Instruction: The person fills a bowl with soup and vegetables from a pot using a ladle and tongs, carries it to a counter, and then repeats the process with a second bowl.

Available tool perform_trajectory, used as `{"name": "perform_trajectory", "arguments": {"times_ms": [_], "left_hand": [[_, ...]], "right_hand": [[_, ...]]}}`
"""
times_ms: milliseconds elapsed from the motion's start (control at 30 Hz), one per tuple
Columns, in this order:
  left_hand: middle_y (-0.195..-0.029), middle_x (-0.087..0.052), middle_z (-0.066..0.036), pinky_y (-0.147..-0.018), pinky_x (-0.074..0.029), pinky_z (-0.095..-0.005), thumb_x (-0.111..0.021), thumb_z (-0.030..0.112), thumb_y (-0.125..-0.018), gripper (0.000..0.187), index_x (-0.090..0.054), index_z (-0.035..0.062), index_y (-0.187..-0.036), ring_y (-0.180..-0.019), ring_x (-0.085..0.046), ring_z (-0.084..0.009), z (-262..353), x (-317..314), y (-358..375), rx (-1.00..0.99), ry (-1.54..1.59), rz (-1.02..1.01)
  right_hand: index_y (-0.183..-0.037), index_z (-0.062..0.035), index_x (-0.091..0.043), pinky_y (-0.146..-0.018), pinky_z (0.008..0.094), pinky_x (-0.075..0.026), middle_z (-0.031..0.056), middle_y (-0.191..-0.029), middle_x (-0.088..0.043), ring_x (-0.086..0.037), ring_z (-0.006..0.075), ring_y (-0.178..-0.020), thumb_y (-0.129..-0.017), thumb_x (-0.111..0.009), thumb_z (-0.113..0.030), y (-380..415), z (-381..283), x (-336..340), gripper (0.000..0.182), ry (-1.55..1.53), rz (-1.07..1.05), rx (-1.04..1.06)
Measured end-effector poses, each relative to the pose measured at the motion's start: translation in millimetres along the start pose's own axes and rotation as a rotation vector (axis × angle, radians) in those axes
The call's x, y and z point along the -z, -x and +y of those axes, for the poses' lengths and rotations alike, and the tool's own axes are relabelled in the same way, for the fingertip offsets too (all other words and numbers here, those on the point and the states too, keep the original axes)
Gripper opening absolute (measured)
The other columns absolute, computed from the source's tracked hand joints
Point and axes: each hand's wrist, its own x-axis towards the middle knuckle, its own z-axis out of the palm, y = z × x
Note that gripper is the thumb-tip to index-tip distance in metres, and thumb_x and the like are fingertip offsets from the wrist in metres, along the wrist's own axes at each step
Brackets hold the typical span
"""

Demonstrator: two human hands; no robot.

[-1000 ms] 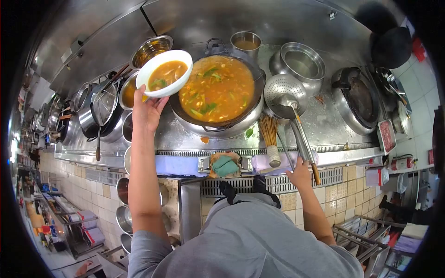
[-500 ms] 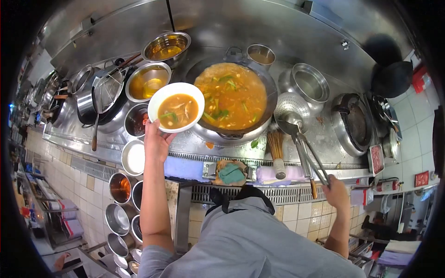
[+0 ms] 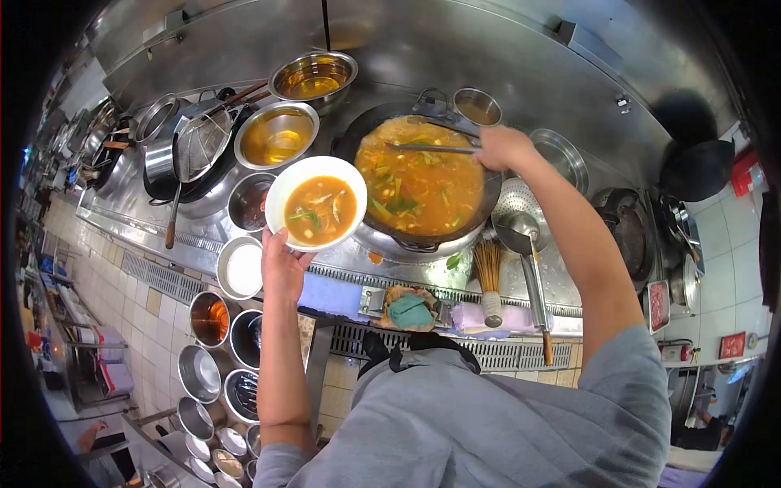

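My left hand (image 3: 282, 264) holds a white bowl (image 3: 316, 203) from below, just left of the wok; orange soup with green bits and pale strips fills it partway. My right hand (image 3: 503, 147) reaches over the big steel wok (image 3: 419, 187) and grips a long metal ladle handle (image 3: 431, 148), which lies across the orange soup toward the left. The ladle's bowl is hidden in the soup.
Steel bowls of oil and sauces (image 3: 277, 134) stand left of the wok. A perforated skimmer (image 3: 517, 213), a second ladle and a bamboo brush (image 3: 488, 281) lie to its right. A folded green cloth (image 3: 409, 310) rests on the front ledge. Several seasoning pots (image 3: 210, 319) line the lower left.
My right hand left the utensil handles at the front right edge, rose over the wok and took hold of a ladle there. The bowl in my left hand came lower and nearer.
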Motion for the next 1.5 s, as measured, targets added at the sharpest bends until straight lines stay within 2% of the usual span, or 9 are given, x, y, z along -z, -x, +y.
{"name": "perform_trajectory", "arguments": {"times_ms": [67,200,267,600,667,767,1000,1133,1500], "left_hand": [[-0.119,-0.054,-0.011,-0.082,-0.055,-0.0362,-0.049,0.027,-0.091,0.044,-0.036,0.0112,-0.130,-0.103,-0.060,-0.0237,0,5,3,-0.015,-0.022,0.019],[-0.119,-0.054,-0.011,-0.080,-0.055,-0.0352,-0.049,0.026,-0.091,0.044,-0.036,0.0111,-0.130,-0.101,-0.061,-0.0233,1,15,5,-0.015,-0.040,0.014],[-0.119,-0.054,-0.010,-0.078,-0.056,-0.0343,-0.049,0.026,-0.090,0.043,-0.036,0.0111,-0.129,-0.098,-0.062,-0.0225,0,17,5,-0.029,-0.030,0.015],[-0.118,-0.055,-0.010,-0.076,-0.055,-0.0329,-0.048,0.027,-0.090,0.041,-0.038,0.0118,-0.127,-0.098,-0.062,-0.0214,-9,15,-12,-0.002,-0.048,0.009],[-0.122,-0.052,-0.012,-0.084,-0.052,-0.0385,-0.048,0.022,-0.089,0.043,-0.036,0.0122,-0.129,-0.105,-0.058,-0.0277,-11,18,-17,0.030,-0.026,0.014],[-0.122,-0.051,-0.011,-0.084,-0.052,-0.0390,-0.050,0.022,-0.089,0.043,-0.036,0.0123,-0.129,-0.104,-0.058,-0.0285,-15,18,-24,0.040,-0.029,0.007],[-0.118,-0.051,-0.010,-0.080,-0.053,-0.0377,-0.053,0.024,-0.088,0.046,-0.037,0.0115,-0.129,-0.096,-0.059,-0.0269,-23,15,-46,0.052,-0.059,-0.009],[-0.115,-0.051,-0.011,-0.076,-0.054,-0.0359,-0.055,0.025,-0.087,0.047,-0.038,0.0120,-0.130,-0.092,-0.059,-0.0267,-20,6,-56,0.076,-0.060,0.011],[-0.113,-0.048,-0.013,-0.079,-0.051,-0.0420,-0.053,0.015,-0.087,0.045,-0.038,0.0107,-0.129,-0.092,-0.056,-0.0291,-32,-12,-88,0.097,-0.003,-0.002]], "right_hand": [[-0.101,-0.0039,-0.068,-0.081,0.0416,-0.052,0.0158,-0.108,-0.065,-0.063,0.0319,-0.099,-0.078,-0.063,-0.023,-23,-14,15,0.030,0.059,-0.027,-0.016],[-0.098,-0.0057,-0.070,-0.075,0.0411,-0.054,0.0136,-0.104,-0.067,-0.065,0.0303,-0.096,-0.074,-0.064,-0.014,-49,-30,18,0.027,0.165,-0.060,-0.008],[-0.096,-0.0075,-0.071,-0.070,0.0398,-0.055,0.0116,-0.101,-0.068,-0.067,0.0281,-0.092,-0.070,-0.065,-0.009,-50,-30,17,0.027,0.217,0.024,-0.001],[-0.087,-0.0110,-0.072,-0.067,0.0390,-0.055,0.0081,-0.092,-0.070,-0.068,0.0266,-0.088,-0.074,-0.061,-0.010,-9,-21,-1,0.017,0.261,0.194,0.013],[-0.086,-0.0109,-0.072,-0.066,0.0389,-0.055,0.0080,-0.089,-0.070,-0.068,0.0262,-0.086,-0.075,-0.059,-0.011,0,-12,5,0.017,0.272,0.293,-0.011],[-0.085,-0.0101,-0.072,-0.066,0.0384,-0.055,0.0081,-0.089,-0.070,-0.068,0.0260,-0.084,-0.076,-0.058,-0.011,27,1,25,0.017,0.331,0.369,-0.017],[-0.096,-0.0166,-0.068,-0.064,0.0411,-0.054,0.0089,-0.080,-0.068,-0.067,0.0288,-0.078,-0.075,-0.062,-0.012,95,34,93,0.023,0.441,0.541,-0.004],[-0.098,-0.0139,-0.065,-0.062,0.0422,-0.052,0.0098,-0.081,-0.066,-0.065,0.0294,-0.077,-0.076,-0.064,-0.013,127,46,120,0.022,0.471,0.621,-0.014],[-0.103,-0.0129,-0.064,-0.065,0.0424,-0.051,0.0109,-0.083,-0.067,-0.065,0.0306,-0.079,-0.082,-0.064,-0.021,137,61,109,0.023,0.422,0.656,-0.032]]}}
